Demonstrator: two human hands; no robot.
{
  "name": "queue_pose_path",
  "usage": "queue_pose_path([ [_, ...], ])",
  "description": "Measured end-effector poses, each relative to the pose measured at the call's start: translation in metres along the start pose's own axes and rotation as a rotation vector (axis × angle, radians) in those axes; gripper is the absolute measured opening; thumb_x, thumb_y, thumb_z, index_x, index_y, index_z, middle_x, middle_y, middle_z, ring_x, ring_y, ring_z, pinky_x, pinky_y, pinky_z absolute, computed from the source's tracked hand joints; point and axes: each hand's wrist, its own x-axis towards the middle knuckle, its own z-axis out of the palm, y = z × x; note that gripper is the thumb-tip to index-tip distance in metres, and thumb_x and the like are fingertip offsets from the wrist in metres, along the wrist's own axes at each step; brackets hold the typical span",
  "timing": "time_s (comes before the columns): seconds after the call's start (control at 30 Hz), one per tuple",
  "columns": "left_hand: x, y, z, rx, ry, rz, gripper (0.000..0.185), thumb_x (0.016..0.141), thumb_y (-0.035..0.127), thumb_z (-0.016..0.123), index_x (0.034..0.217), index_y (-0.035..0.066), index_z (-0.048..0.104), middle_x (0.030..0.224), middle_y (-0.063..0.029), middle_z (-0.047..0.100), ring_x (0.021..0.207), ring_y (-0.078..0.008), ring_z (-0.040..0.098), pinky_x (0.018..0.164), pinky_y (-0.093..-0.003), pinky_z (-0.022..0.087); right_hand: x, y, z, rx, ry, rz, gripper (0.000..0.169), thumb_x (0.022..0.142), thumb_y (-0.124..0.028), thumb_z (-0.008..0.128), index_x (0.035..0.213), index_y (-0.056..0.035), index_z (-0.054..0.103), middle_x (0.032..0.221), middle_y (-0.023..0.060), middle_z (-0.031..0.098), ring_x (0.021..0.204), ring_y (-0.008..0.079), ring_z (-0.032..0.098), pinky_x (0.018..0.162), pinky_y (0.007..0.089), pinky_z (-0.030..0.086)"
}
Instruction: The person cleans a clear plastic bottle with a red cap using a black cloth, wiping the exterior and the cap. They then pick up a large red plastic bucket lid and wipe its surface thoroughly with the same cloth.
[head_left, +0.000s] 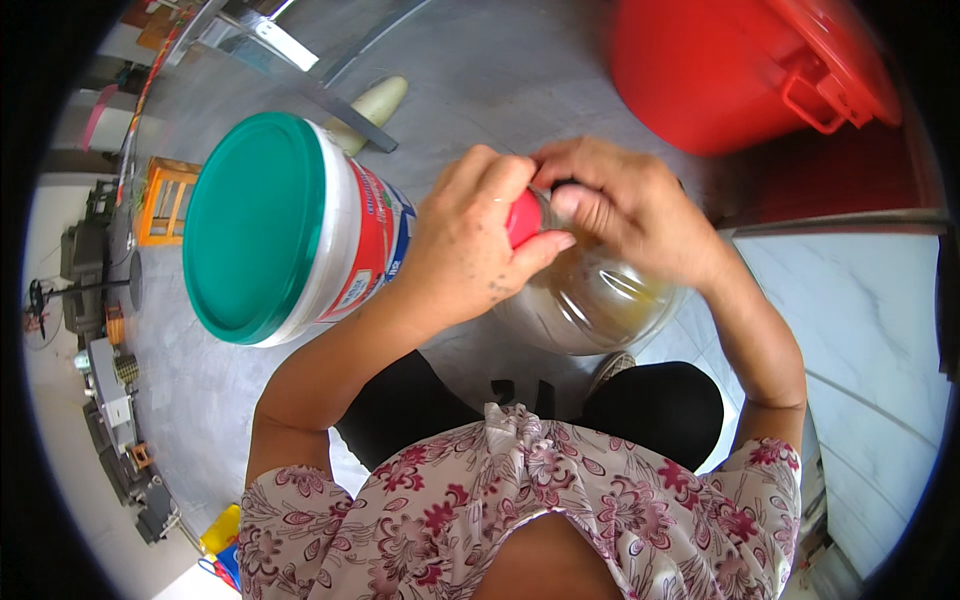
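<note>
A large, clear plastic jug (592, 311) stands on the floor between my knees, with something cloudy or yellowish showing through its wall. My left hand (472, 232) is closed around a red screw cap (525, 217) at the jug's mouth. Whether the cap sits on the neck is hidden by my fingers. My right hand (637, 202) is bent over the jug's top beside the cap, blurred, thumb and fingers curled close to a small dark part (564, 183). What it grips there is not clear.
Left of the jug stands a white plastic bucket (337, 255) with a green lid (255, 229). A pale, long gourd or radish (382, 101) lies behind a metal leg (352, 120). A red plastic tub (697, 75) is at upper right, near a marbled panel (847, 300).
</note>
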Motion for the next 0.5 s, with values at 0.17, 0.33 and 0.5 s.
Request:
queue_pose_path([
  [0.17,0.001,0.005,0.002,-0.057,0.026,-0.008,0.056,0.070,0.021,0.087,0.115,0.004,0.059,0.102,-0.0140,0.059,0.092,-0.0353,0.062,0.077,-0.0419,0.052,-0.019,0.004,0.004,-0.275,0.088,-0.108,0.024,0.086,-0.014,0.071,0.106,-0.0025,0.063,0.112,0.0158,0.067,0.096,0.0374,0.065,0.082,0.0433,0.053],
  [0.33,0.007,0.018,0.008,-0.052,0.000,0.082,0.058,0.071,0.027,0.088,0.115,0.004,0.057,0.105,-0.0150,0.058,0.092,-0.0370,0.061,0.079,-0.0433,0.052,-0.039,0.010,-0.010,-0.175,0.141,0.041,0.021,0.087,-0.011,0.070,0.105,-0.0019,0.065,0.120,0.0169,0.067,0.097,0.0358,0.067,0.083,0.0410,0.053],
  [0.5,0.014,0.018,0.010,-0.050,0.008,0.030,0.054,0.074,0.029,0.087,0.112,0.004,0.058,0.105,-0.0142,0.059,0.093,-0.0356,0.061,0.080,-0.0425,0.051,-0.071,0.038,-0.030,-0.108,0.320,0.280,0.020,0.098,-0.013,0.061,0.110,0.0031,0.063,0.126,0.0168,0.066,0.110,0.0243,0.065,0.093,0.0343,0.050],
])
